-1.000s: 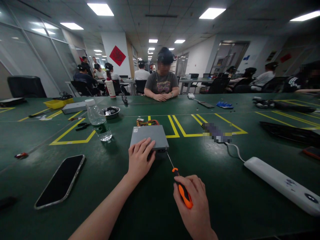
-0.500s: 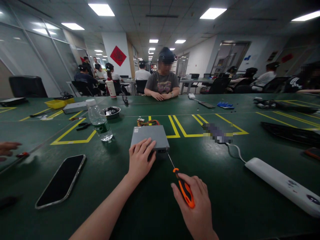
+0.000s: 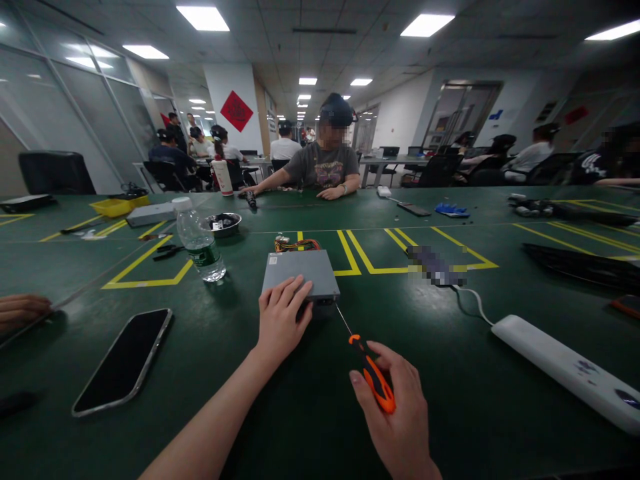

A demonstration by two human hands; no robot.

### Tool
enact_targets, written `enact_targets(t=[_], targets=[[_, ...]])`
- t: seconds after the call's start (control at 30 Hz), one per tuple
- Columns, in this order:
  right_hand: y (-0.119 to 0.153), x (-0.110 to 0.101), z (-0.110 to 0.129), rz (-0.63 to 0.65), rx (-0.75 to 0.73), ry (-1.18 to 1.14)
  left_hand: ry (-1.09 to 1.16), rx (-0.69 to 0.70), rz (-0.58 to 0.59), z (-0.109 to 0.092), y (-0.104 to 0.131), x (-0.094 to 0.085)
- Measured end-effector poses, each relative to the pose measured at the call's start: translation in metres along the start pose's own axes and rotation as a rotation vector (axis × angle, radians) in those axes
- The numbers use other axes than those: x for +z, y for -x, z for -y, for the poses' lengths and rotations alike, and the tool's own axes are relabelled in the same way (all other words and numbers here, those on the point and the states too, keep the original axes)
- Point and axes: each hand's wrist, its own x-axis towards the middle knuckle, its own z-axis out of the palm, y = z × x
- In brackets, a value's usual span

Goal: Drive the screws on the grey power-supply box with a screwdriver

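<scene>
A grey metal box (image 3: 300,268) with a bundle of coloured wires (image 3: 297,245) behind it lies on the green table. My left hand (image 3: 284,313) rests on its front left part, fingers spread over the top and the thumb at the front side. An orange and black screwdriver (image 3: 373,375) leans with its tip at the box's front right corner. Around its handle is my right hand (image 3: 397,400), with the thumb on the left and the fingers on the right, loosely curled.
A water bottle (image 3: 201,243) and a phone (image 3: 125,360) are on the left, near another person's hand (image 3: 23,312). To the right lies a white power strip (image 3: 560,370). Across the table sits a person (image 3: 327,163).
My right hand and the screwdriver handle have shifted slightly right, with the fingers looser. The person opposite has reached an arm toward a dark object. The hand at far left has moved.
</scene>
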Motion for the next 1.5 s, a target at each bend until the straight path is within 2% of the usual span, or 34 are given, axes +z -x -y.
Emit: enact_targets(t=[0.13, 0.23, 0.33, 0.53, 0.67, 0.73, 0.93, 1.07, 1.23, 1.5], targets=[[0.001, -0.001, 0.002, 0.018, 0.042, -0.046, -0.006, 0.000, -0.006, 0.000, 0.000, 0.001], [0.001, 0.003, 0.003, -0.046, -0.018, -0.013, -0.004, -0.001, -0.002, 0.000, 0.000, 0.002], [0.001, 0.004, 0.001, -0.034, -0.060, 0.015, -0.002, 0.001, -0.003, 0.001, 0.000, 0.002], [0.002, 0.002, 0.001, 0.014, 0.076, -0.054, -0.002, 0.009, -0.019, 0.002, 0.000, 0.002], [0.000, 0.004, 0.004, -0.056, -0.018, -0.010, -0.004, 0.011, -0.012, 0.001, 0.000, 0.001], [-0.001, 0.004, 0.005, -0.048, -0.064, 0.015, -0.005, 0.006, -0.012, 0.001, 0.000, 0.000], [0.000, 0.003, 0.004, 0.020, 0.001, -0.041, -0.004, 0.008, -0.006, 0.001, 0.000, 0.000], [-0.001, 0.003, 0.008, -0.052, -0.113, -0.053, 0.007, 0.011, -0.019, 0.002, 0.000, 0.001], [-0.005, 0.006, 0.021, -0.057, -0.226, -0.029, 0.014, 0.015, -0.031, 0.001, 0.000, 0.002], [-0.007, 0.015, 0.025, -0.021, -0.217, -0.046, 0.007, 0.017, -0.030, 0.002, 0.000, 0.002]])
